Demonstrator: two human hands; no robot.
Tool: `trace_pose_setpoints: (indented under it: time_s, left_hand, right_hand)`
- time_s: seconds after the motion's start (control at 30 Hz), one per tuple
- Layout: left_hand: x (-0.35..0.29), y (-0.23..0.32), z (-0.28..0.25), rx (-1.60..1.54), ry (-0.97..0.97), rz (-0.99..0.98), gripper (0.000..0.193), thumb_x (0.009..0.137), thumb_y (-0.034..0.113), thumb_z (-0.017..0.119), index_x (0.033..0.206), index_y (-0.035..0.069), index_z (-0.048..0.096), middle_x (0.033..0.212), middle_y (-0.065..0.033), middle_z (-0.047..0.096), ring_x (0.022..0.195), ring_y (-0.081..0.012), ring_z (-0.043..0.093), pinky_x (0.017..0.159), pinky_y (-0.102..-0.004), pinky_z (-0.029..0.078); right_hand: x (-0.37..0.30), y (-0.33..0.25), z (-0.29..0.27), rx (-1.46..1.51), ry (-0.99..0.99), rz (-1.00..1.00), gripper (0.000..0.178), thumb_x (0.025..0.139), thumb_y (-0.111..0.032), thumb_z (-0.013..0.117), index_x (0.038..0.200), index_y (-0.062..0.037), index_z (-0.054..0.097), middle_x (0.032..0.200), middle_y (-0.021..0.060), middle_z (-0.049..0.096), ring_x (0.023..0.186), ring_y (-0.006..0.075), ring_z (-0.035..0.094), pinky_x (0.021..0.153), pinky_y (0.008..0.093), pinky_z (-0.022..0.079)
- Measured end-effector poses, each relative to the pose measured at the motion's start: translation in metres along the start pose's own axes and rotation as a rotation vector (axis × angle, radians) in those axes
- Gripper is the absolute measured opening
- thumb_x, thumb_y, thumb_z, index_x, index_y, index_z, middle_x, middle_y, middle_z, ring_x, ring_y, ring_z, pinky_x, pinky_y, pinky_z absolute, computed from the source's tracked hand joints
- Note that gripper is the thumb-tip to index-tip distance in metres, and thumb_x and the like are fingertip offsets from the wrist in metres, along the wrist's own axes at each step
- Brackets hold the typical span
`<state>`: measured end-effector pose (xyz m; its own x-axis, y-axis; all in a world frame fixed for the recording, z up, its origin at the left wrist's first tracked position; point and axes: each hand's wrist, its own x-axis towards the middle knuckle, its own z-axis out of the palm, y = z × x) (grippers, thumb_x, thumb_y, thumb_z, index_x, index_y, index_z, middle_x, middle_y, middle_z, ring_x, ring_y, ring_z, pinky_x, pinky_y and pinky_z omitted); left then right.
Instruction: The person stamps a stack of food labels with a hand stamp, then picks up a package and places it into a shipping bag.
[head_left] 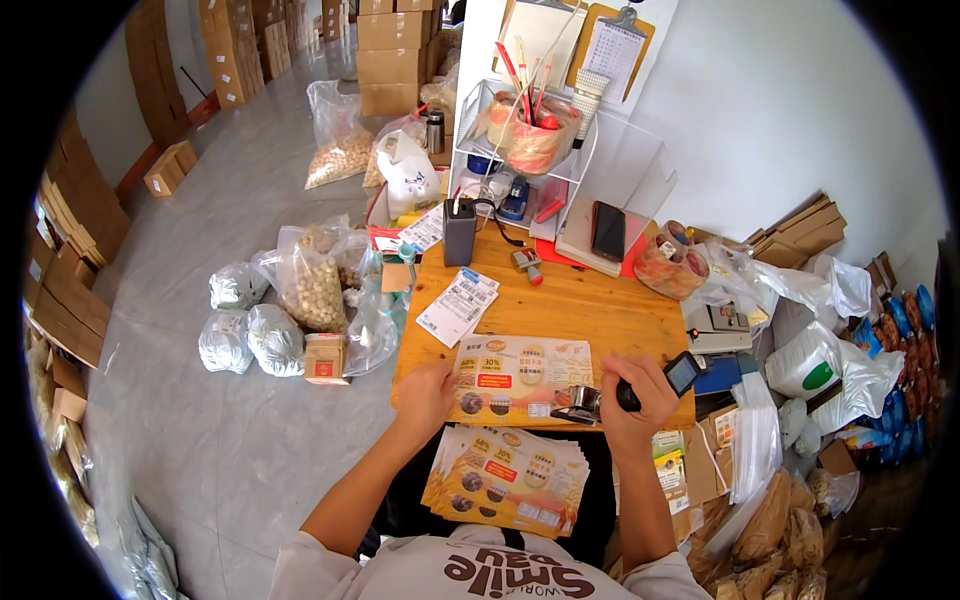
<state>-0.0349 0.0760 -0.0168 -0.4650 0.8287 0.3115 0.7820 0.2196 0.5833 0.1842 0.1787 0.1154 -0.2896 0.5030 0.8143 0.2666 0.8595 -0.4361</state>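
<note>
On the front of the wooden table lies a yellow-orange printed packaging sheet (525,365) with food pictures. My left hand (428,390) grips its left edge, the fingers partly hidden against it. My right hand (640,400) is closed round a black-handled device (628,396) over the sheet's right end. The device's metal part (580,402) rests at the sheet's lower right corner. A small black-framed screen (683,375) shows just beyond my right hand; I cannot tell whether it belongs to the device. A fanned stack of matching sheets (505,480) lies on my lap.
White labels (458,305), a black power bank (459,232) and a phone (608,231) lie toward the back of the table (570,310). A wire rack (480,150) holds tape and pens. Filled bags (312,290) stand on the floor left; packages (810,360) crowd the right.
</note>
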Motion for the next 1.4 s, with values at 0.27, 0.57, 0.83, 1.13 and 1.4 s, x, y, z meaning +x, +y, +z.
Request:
trace_pose_setpoints:
  time_s: [0.27, 0.57, 0.83, 1.13, 1.4]
  left_hand:
    - [-0.049, -0.015, 0.0, -0.636, -0.183, -0.283, 0.012, 0.09, 0.004, 0.053, 0.082, -0.004, 0.057, 0.06, -0.0048, 0.059, 0.046, -0.0093, 0.052, 0.042, -0.0272, 0.04]
    - [-0.098, 0.006, -0.003, -0.61, -0.377, -0.32, 0.013, 0.085, 0.007, 0.057, 0.091, -0.004, 0.054, 0.072, -0.0188, 0.062, 0.064, -0.0275, 0.063, 0.058, -0.0376, 0.046]
    - [-0.06, 0.027, -0.039, 0.058, -0.612, -0.175, 0.028, 0.083, 0.028, 0.064, 0.088, 0.001, 0.058, 0.072, -0.0183, 0.063, 0.072, -0.0329, 0.064, 0.061, -0.0435, 0.048]
    - [0.021, 0.002, 0.011, -0.245, -0.257, -0.377, 0.03, 0.074, 0.032, 0.074, 0.072, 0.002, 0.069, 0.064, -0.0155, 0.064, 0.058, -0.0283, 0.063, 0.056, -0.0383, 0.049]
    - [0.023, -0.016, 0.023, -0.287, -0.294, -0.341, 0.025, 0.074, 0.021, 0.075, 0.069, 0.0, 0.065, 0.056, -0.0077, 0.062, 0.043, -0.014, 0.056, 0.043, -0.028, 0.044]
  right_hand:
    - [0.006, 0.007, 0.01, 0.003, 0.027, -0.051, 0.021, 0.065, 0.012, 0.064, 0.083, -0.0001, 0.067, 0.074, 0.0132, 0.064, 0.064, 0.0247, 0.062, 0.057, 0.0306, 0.048]
    - [0.009, 0.033, 0.073, 0.068, -0.008, -0.125, 0.016, 0.068, 0.01, 0.065, 0.08, 0.0, 0.066, 0.069, 0.0123, 0.06, 0.061, 0.0242, 0.058, 0.053, 0.0308, 0.044]
    - [-0.002, 0.055, 0.123, 0.08, -0.126, -0.092, 0.016, 0.067, 0.006, 0.066, 0.08, -0.0033, 0.065, 0.067, 0.0097, 0.055, 0.06, 0.0263, 0.057, 0.052, 0.0338, 0.044]
    - [-0.017, 0.058, 0.132, 0.119, -0.154, -0.037, 0.014, 0.07, 0.009, 0.064, 0.081, -0.0003, 0.066, 0.066, 0.0113, 0.055, 0.058, 0.0231, 0.056, 0.052, 0.0295, 0.043]
    - [0.017, 0.01, 0.057, 0.097, 0.051, 0.032, 0.02, 0.068, 0.011, 0.063, 0.084, -0.0006, 0.067, 0.071, 0.0122, 0.062, 0.062, 0.0239, 0.06, 0.054, 0.0305, 0.046]
